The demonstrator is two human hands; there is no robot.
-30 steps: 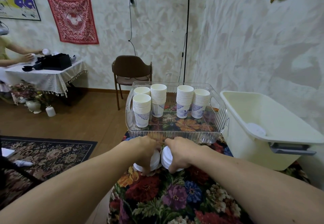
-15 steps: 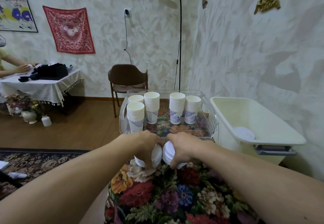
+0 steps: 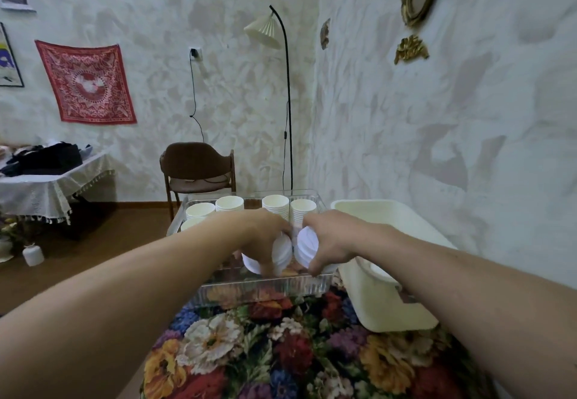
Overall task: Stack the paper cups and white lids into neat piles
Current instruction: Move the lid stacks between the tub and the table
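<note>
Our left hand and right hand each have a closed grip on a stack of white lids, held above the clear tray near the cup stacks

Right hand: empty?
No. The right hand grips a stack of white lids, fingers curled round it, above the clear tray.
</note>
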